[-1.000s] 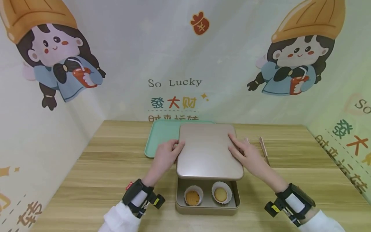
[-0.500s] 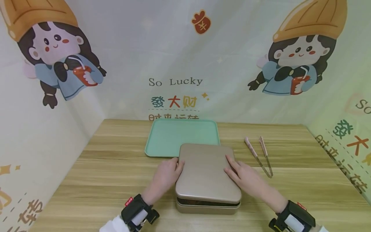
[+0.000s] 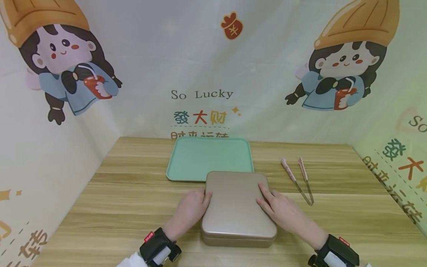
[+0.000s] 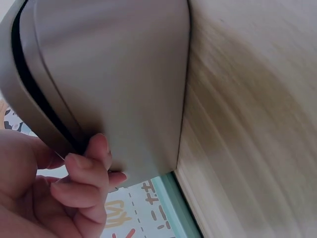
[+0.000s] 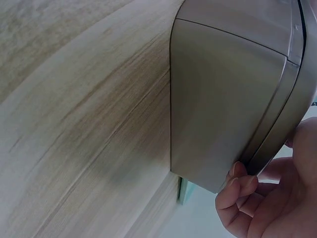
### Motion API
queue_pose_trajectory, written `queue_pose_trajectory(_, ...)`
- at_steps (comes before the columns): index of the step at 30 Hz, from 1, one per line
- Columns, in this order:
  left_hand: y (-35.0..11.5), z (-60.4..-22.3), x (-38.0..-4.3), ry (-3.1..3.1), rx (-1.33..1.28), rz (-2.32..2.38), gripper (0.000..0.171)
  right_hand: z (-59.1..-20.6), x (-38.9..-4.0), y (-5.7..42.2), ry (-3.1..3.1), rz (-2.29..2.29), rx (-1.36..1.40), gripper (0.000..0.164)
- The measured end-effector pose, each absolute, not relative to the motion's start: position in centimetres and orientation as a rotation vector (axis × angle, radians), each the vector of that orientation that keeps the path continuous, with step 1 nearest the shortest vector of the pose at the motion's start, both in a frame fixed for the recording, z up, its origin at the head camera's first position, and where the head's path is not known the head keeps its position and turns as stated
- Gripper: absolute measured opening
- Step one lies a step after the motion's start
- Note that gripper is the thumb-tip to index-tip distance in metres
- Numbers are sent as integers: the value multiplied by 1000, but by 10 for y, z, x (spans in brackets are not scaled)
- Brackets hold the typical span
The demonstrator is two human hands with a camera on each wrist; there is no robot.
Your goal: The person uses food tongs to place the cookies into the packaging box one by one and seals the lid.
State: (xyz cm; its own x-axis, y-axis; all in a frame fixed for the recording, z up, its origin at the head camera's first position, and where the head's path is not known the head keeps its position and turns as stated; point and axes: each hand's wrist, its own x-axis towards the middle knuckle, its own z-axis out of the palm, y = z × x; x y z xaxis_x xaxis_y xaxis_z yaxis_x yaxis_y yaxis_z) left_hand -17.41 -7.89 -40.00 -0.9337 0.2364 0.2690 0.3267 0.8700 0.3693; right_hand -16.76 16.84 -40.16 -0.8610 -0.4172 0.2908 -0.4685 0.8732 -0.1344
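Note:
A flat champagne-coloured metal lid (image 3: 238, 204) sits over a matching rectangular tin (image 3: 238, 242) at the front middle of the table. My left hand (image 3: 191, 207) grips the lid's left edge, thumb on top and fingers curled beneath the rim. On the opposite edge my right hand (image 3: 283, 211) holds the lid, its fingers spread over the top and others bent at the side. In the left wrist view a dark gap runs between the lid and the tin wall (image 4: 129, 94). A narrower seam shows along the tin (image 5: 223, 99) in the right wrist view. The tin's inside is hidden.
Behind the tin lies a mint-green tray (image 3: 210, 157), its front edge partly covered by the lid. Metal tongs (image 3: 305, 185) with pale pink handles lie spread to the right. A printed cloth (image 3: 267, 74) walls off the back and sides of the wooden table (image 3: 126, 207).
Both hands have brought the lid down and toward the front onto the tin. The two cookies in paper cups are now covered, while the tray and tongs have come into full view.

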Motion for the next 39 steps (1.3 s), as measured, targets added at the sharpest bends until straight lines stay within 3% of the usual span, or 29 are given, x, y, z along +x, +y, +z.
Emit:
queue_pose_trajectory(17,-76,-405,-174,-2851,-422,-601,25,-408,-165,169,-2823,373,637,48)
queue_pose_trajectory(31,-75,-409,-164,-2806,-458,-314,25,-416,-161,164,-2817,343,659,48)
queue_pose_trajectory(39,-79,-412,-169,-2762,-437,-308,24,-419,-171,169,-2917,703,766,47)
